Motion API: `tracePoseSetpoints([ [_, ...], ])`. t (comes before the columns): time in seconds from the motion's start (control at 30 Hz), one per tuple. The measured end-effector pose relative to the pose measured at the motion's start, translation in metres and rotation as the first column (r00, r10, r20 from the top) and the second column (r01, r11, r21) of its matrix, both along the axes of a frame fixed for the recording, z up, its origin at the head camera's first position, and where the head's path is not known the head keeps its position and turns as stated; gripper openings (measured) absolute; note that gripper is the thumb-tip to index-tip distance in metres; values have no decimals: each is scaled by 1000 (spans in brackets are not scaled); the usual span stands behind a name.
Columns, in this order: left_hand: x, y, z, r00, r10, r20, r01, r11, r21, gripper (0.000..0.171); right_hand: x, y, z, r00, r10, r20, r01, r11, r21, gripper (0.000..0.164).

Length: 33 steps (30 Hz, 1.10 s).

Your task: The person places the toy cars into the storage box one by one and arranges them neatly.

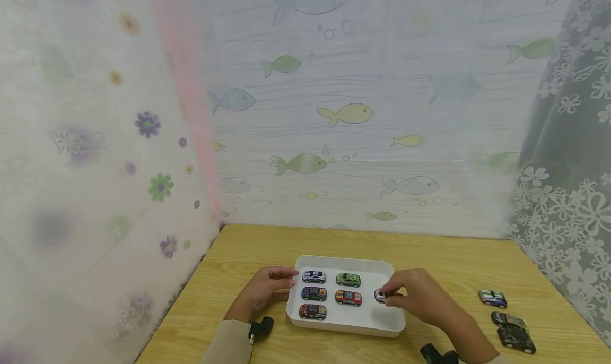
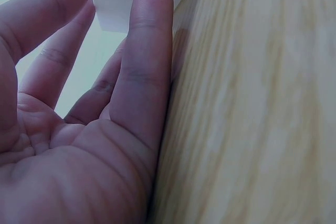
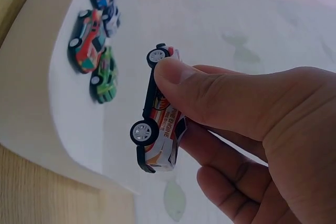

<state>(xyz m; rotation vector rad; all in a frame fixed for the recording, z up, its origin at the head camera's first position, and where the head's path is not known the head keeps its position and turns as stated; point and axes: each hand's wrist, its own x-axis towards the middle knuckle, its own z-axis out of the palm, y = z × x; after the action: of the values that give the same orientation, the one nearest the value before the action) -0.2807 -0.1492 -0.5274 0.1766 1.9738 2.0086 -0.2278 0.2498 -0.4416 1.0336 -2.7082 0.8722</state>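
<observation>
My right hand (image 1: 422,294) pinches a small white toy car (image 3: 167,129) between thumb and fingers, over the right part of the white tray (image 1: 353,328). Orange-red markings and "FIRE ENGINE" lettering show on its side in the right wrist view. In the tray's left column sit a white-and-blue car (image 1: 314,276), a blue car (image 1: 313,293) and a dark red car (image 1: 312,312). Beside them are a green car (image 1: 348,279) and a red-and-yellow car (image 1: 348,298). My left hand (image 1: 267,289) touches the tray's left side with fairly straight fingers.
To the right of the tray on the wooden table (image 1: 258,242) lie a white, green and blue car (image 1: 492,299), a dark green car (image 1: 508,320) and a black car (image 1: 516,338). A fish-patterned curtain (image 1: 353,157) hangs behind the table, a flowered one (image 1: 110,194) at left.
</observation>
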Motion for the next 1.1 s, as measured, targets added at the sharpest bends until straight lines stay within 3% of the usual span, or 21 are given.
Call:
tracePoseSetpoints([
  [0.43, 1, 1, -2, 1000, -2, -10, 2, 1000, 14, 43, -3, -16, 0, 999, 34, -19, -34, 999, -17, 17],
  [1.1, -1, 0, -4, 1000, -11, -2, 11, 999, 32, 44, -8, -42, -9, 996, 47, 72, -44, 998, -45, 13],
])
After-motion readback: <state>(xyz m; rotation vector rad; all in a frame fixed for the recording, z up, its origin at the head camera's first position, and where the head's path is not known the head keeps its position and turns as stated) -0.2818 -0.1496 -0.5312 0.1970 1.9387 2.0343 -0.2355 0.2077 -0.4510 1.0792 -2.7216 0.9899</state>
